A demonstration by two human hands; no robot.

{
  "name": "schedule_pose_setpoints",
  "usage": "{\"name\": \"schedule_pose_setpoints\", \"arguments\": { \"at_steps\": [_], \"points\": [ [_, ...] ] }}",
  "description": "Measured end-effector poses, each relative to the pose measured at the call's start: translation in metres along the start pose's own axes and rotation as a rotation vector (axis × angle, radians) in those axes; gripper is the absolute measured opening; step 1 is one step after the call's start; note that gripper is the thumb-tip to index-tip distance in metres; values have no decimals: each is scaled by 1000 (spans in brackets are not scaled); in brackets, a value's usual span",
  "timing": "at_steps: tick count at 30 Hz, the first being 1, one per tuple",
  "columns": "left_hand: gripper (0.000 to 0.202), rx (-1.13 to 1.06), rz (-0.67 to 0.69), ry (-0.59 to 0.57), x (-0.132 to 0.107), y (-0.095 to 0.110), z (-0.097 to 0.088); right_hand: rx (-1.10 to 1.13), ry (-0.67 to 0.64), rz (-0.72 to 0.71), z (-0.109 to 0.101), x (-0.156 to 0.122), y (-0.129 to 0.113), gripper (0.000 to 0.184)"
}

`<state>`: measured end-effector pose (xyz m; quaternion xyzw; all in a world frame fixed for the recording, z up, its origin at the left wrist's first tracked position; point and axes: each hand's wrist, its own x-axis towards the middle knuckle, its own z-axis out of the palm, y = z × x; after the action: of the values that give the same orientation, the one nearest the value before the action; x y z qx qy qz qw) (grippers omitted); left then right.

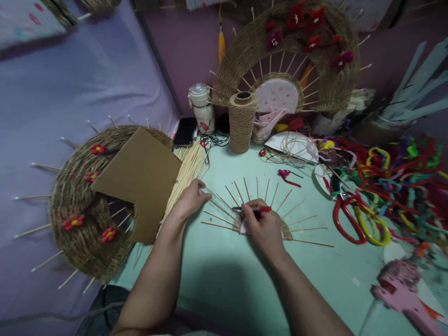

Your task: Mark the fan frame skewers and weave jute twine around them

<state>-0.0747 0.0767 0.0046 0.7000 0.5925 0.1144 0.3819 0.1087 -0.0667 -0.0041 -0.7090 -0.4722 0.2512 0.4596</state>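
Red marker (264, 209) and clear ruler (220, 204) at a small stick fan (286, 229).
The fan lies flat on the table (217, 280), sticks spreading outward; the right hand (261, 224) has its grip closed around the marker, the left hand (191, 198) pinches the ruler's outer end. The fan looks light, its thin sticks stiff yet likely to snap, its weave softer; the woven band seems the safest hold.

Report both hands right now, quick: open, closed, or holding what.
Left hand: closed, fingers pinching the end of a clear ruler.
Right hand: closed, holding a red pen.
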Motion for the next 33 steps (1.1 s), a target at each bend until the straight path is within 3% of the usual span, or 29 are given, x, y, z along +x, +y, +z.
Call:
{"name": "schedule_pose_setpoints", "arguments": {
  "at_steps": [25, 33],
  "points": [
    [34, 17, 9, -4, -1, 0, 0, 48, -20, 32, 0, 0, 1, 31],
    [34, -8, 34, 10, 0, -3, 0, 45, 26, 25, 0, 0, 1, 30]
  ]
}}
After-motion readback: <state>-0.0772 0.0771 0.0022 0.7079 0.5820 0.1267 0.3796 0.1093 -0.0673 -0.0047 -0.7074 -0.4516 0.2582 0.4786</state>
